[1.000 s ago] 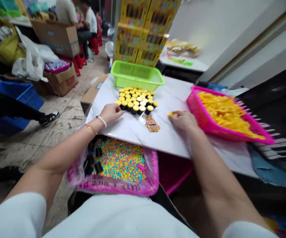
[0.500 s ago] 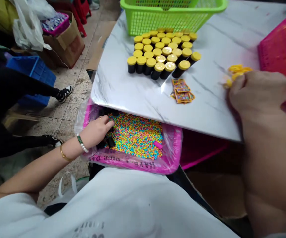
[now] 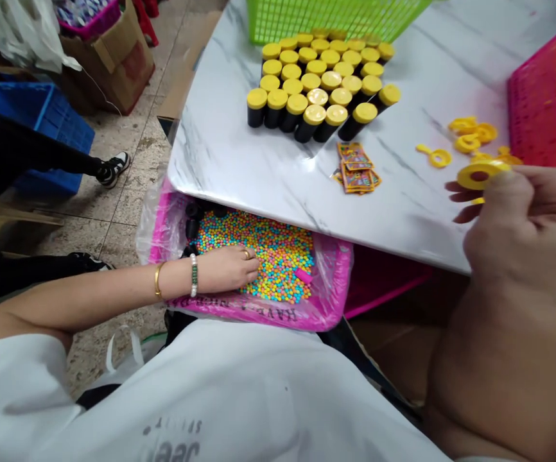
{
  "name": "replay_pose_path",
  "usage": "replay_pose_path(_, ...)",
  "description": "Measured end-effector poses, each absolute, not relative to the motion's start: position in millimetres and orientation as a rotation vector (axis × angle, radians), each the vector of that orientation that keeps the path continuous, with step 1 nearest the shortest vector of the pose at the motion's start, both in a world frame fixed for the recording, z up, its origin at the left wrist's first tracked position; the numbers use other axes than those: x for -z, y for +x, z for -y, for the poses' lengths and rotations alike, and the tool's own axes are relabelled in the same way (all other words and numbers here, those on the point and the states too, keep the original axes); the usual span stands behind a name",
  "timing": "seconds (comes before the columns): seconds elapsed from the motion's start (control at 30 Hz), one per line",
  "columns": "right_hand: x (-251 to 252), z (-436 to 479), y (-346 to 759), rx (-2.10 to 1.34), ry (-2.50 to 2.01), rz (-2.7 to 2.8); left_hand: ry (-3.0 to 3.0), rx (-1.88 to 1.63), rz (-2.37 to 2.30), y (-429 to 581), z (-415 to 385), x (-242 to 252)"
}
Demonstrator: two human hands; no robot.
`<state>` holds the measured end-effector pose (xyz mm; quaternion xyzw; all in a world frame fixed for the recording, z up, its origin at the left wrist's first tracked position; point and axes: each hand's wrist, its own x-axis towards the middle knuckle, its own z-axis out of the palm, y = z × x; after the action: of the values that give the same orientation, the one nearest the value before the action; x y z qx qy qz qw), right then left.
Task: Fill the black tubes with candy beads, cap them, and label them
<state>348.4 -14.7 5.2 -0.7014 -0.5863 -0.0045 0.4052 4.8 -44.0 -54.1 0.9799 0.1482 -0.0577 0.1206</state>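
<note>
My left hand is down among the small coloured candy balls in a pink tray lined with clear plastic. Its fingers curl downward, and whatever they hold is hidden beneath the hand. Black tubes lie at the tray's left end, and a pink scoop-like piece rests on the balls. Over the table's right side, my right hand pinches a yellow ring-shaped piece between thumb and fingers. Similar yellow pieces with rings lie on the table just beyond it.
Black tubes with yellow caps stand in rows on the marbled table. Small orange printed packets lie before them. A green basket is behind, a pink basket at right. Another person's leg shows at left.
My left hand has moved right, from the black tubes into the candy balls. My right hand has lifted a yellow ring piece from the pile and drawn slightly back.
</note>
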Motion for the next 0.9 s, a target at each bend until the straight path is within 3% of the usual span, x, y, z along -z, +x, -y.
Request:
replay_pose_path(0.17,-11.4,27.7,327.6,-0.23,-1.557,1.364,2.308,0.073,-0.764,0.3,37.8,50.3)
replay_pose_path(0.4,-19.7,33.7,302.9,-0.972,-1.559,1.221,1.496,-0.333,-0.896,-1.5,23.5,18.9)
replay_pose_path(0.57,-22.4,21.1,275.6,-1.349,-1.398,1.285,1.49,-0.627,-0.881,12.7,5.7,-8.6)
replay_pose_path(0.73,-31.1,-3.0,254.5,-1.421,-1.289,1.358,1.815,-0.723,-1.037,18.7,-10.8,-25.6)
replay_pose_path(0.9,-33.3,-23.1,231.2,-1.489,-1.232,1.403,2.024,-0.811,-1.249,17.0,-37.3,-11.3)
